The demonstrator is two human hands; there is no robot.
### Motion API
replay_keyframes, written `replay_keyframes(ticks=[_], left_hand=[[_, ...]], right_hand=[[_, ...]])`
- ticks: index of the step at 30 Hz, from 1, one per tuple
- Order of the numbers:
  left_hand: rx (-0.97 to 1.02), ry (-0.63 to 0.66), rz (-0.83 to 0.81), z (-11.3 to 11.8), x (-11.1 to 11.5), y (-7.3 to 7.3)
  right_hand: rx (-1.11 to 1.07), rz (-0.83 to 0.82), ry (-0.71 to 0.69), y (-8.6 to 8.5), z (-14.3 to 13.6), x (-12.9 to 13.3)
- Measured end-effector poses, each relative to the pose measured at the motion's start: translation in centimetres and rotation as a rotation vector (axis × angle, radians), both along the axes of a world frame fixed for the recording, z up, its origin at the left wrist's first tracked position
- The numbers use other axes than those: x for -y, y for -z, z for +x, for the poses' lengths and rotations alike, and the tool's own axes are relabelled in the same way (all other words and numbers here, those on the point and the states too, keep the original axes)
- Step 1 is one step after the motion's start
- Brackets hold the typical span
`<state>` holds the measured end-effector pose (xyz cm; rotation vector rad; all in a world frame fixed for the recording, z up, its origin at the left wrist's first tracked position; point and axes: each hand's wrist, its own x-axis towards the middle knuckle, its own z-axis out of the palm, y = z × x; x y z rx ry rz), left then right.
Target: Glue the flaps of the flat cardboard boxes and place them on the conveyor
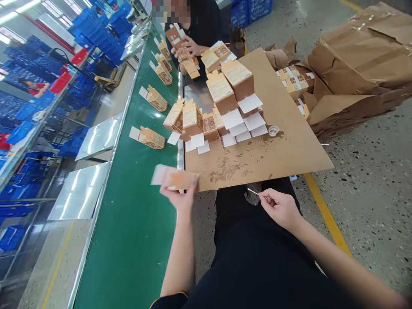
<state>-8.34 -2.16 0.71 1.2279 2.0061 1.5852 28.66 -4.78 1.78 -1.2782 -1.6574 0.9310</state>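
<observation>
My left hand (180, 195) is closed round a small cardboard box (178, 177) with a raised white flap, blurred by motion, over the edge between the green conveyor belt (138, 223) and the cardboard-covered table (257, 165). In my right hand (279, 206), a thin cotton swab (253, 192) is pinched between thumb and fingertips, its tip pointing left above my lap. Stacked boxes (219, 92) with white flaps hanging out stand on the cardboard. Near them sits a small clear cup (273, 130), with dark wet marks on the cardboard around it.
Several open boxes (148, 137) stand in a row along the belt. Across the table, a person (206, 25) holds a box (189, 64) in both hands. To the right, a big torn brown carton (360, 86) contains more boxes (294, 81). Blue crates (96, 25) fill the far left.
</observation>
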Motion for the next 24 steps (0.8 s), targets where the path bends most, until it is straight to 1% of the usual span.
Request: replay_keyframes(ticks=[1, 3, 4, 5, 6, 7, 9, 13, 17, 20, 21, 22, 24], left_hand=[[-0.035, -0.144, 0.052, -2.9, 0.5, -0.4], [-0.073, -0.32, 0.091, -8.5, 1.6, -0.9], [-0.069, -0.357, 0.078, -10.7, 2.1, -1.0], [-0.052, -0.37, 0.055, -12.5, 2.4, -0.9], [-0.03, -0.371, 0.028, -13.8, 2.7, -0.7], [-0.009, -0.363, 0.005, -14.6, 2.8, -0.5], [0.024, -0.333, -0.031, -15.2, 2.7, 0.2], [0.069, -0.303, -0.065, -14.9, 1.7, 1.0], [0.093, -0.251, -0.089, -15.6, 0.7, 0.7], [0.097, -0.238, -0.165, -15.6, 1.1, 0.1], [0.066, -0.276, -0.179, -15.2, 1.5, -0.1], [0.01, -0.355, -0.167, -14.7, 2.0, -0.2], [-0.139, -0.565, -0.05, -13.1, 2.6, -0.5]], right_hand=[[0.0, 0.007, 0.016, -0.1, 0.3, -0.2], [0.003, 0.022, 0.034, -0.3, 0.6, -0.7], [0.006, 0.028, 0.039, -0.4, 0.7, -1.0], [0.009, 0.037, 0.043, -0.5, 0.7, -1.4], [0.014, 0.045, 0.048, -0.6, 0.7, -1.7], [0.017, 0.055, 0.055, -0.7, 0.7, -2.0], [0.025, 0.076, 0.066, -0.7, 0.8, -2.6], [0.04, 0.087, 0.061, -0.4, 0.8, -3.2], [0.043, 0.095, 0.018, -0.4, 0.5, -3.5], [0.064, 0.115, 0.027, -0.8, 0.7, -3.8], [0.079, 0.124, 0.047, -1.0, 1.1, -3.8], [0.094, 0.136, 0.081, -1.2, 1.6, -3.7], [0.119, 0.148, 0.176, -1.5, 3.0, -3.3]])
